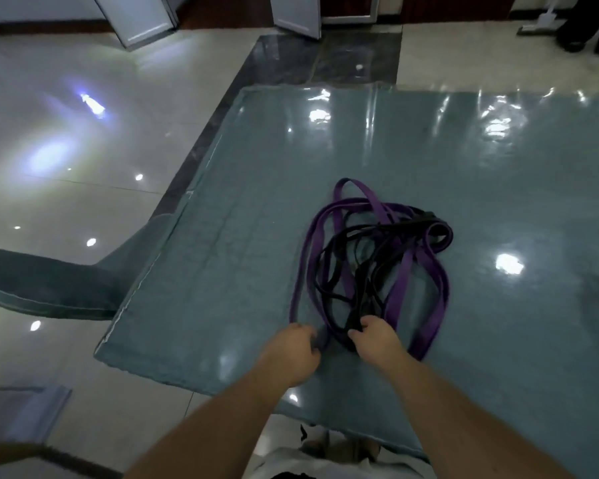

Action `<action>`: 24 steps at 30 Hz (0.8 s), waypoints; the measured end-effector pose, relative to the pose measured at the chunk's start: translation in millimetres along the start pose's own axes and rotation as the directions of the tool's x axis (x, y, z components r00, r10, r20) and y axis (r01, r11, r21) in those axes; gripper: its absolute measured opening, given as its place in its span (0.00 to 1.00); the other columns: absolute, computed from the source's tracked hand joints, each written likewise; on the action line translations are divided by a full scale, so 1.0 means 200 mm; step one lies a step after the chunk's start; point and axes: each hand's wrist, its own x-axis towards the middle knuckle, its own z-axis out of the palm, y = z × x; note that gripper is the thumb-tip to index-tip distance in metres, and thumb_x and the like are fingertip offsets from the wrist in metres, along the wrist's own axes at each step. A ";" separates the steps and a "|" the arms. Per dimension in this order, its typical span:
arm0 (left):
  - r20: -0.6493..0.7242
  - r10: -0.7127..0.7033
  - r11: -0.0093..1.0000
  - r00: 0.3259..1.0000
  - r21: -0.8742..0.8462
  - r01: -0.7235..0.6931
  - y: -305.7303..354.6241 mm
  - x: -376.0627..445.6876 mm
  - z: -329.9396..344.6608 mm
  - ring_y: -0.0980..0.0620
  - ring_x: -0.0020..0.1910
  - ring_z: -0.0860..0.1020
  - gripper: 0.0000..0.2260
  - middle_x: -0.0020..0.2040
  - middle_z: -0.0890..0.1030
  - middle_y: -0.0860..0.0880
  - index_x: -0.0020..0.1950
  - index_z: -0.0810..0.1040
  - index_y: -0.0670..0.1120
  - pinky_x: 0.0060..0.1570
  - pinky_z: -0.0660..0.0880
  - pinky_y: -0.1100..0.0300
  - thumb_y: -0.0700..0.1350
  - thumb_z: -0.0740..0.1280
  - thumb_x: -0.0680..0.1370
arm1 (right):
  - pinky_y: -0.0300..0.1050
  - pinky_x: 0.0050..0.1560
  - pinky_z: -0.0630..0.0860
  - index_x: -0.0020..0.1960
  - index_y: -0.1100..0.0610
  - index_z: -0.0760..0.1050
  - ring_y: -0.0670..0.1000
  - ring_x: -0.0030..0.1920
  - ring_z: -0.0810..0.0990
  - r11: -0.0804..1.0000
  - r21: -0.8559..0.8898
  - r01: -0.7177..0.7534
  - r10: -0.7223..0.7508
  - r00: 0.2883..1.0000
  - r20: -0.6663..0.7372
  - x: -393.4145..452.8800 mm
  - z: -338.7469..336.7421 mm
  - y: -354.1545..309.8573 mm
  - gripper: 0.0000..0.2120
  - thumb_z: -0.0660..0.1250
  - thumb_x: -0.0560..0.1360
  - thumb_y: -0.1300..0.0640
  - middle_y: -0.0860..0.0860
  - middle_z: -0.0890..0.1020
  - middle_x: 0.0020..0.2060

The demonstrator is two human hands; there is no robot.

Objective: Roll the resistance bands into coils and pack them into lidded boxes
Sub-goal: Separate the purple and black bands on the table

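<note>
First, free one band: your left hand pinches a purple band, your right hand grips the black bands — draw them apart slowly across the worktop.

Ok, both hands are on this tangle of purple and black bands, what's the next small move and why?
Probably lift the black band clear of the purple bands first. They lie knotted in one heap on the table, nothing coiled yet, and no box shows. The right hand already grips black strands, while the left hand holds a purple loop, so pulling apart should separate them.
</note>
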 end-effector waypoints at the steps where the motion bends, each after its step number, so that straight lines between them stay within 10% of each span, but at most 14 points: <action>1: 0.004 0.012 1.000 1.000 -0.007 -0.012 -0.02 0.02 -0.01 0.44 0.61 0.78 0.16 0.64 0.78 0.46 0.67 0.77 0.50 0.60 0.76 0.53 0.50 0.64 0.80 | 0.49 0.54 0.77 0.63 0.63 0.76 0.54 0.52 0.79 0.999 0.045 -0.004 0.005 1.000 -0.019 0.00 0.00 -0.01 0.13 0.65 0.83 0.56 0.57 0.82 0.54; 5: 0.006 0.081 0.997 0.997 -0.006 -0.081 -0.04 0.08 -0.07 0.44 0.62 0.79 0.16 0.64 0.78 0.46 0.67 0.76 0.50 0.60 0.76 0.55 0.51 0.64 0.80 | 0.46 0.37 0.68 0.43 0.61 0.70 0.53 0.38 0.72 0.960 0.281 -0.004 0.037 0.993 -0.113 -0.09 -0.07 -0.10 0.08 0.65 0.77 0.58 0.56 0.73 0.37; 11: -0.035 0.243 0.970 0.969 -0.014 -0.244 0.09 0.18 -0.21 0.45 0.59 0.80 0.14 0.60 0.80 0.45 0.63 0.78 0.49 0.55 0.75 0.57 0.50 0.65 0.78 | 0.57 0.62 0.80 0.69 0.51 0.75 0.56 0.60 0.83 0.803 0.579 0.142 0.000 0.971 -0.238 -0.32 -0.38 -0.31 0.25 0.73 0.76 0.45 0.53 0.83 0.62; 17: -0.161 0.424 0.890 0.891 -0.110 -0.443 0.30 0.19 -0.48 0.54 0.40 0.76 0.04 0.42 0.77 0.52 0.51 0.75 0.49 0.43 0.74 0.57 0.45 0.67 0.77 | 0.43 0.31 0.81 0.51 0.62 0.79 0.54 0.40 0.83 0.654 0.685 0.321 -0.088 0.932 -0.352 -0.62 -0.79 -0.65 0.03 0.66 0.83 0.63 0.58 0.83 0.44; 20: -0.180 0.441 0.849 0.879 -0.235 -0.473 0.41 0.19 -0.63 0.61 0.39 0.76 0.15 0.47 0.78 0.56 0.64 0.76 0.51 0.44 0.75 0.66 0.47 0.71 0.78 | 0.45 0.34 0.83 0.58 0.66 0.79 0.55 0.41 0.85 0.654 0.642 0.400 -0.143 0.899 -0.414 -0.72 -0.97 -0.76 0.08 0.67 0.82 0.63 0.60 0.84 0.46; 24: -0.207 0.506 0.702 0.837 -0.465 -0.539 0.57 0.14 -0.83 0.62 0.65 0.75 0.40 0.68 0.73 0.57 0.80 0.63 0.56 0.69 0.75 0.57 0.53 0.80 0.72 | 0.48 0.39 0.85 0.65 0.69 0.75 0.54 0.42 0.89 0.656 0.599 0.459 -0.204 0.872 -0.445 -0.86 -1.14 -0.89 0.14 0.68 0.82 0.64 0.60 0.87 0.48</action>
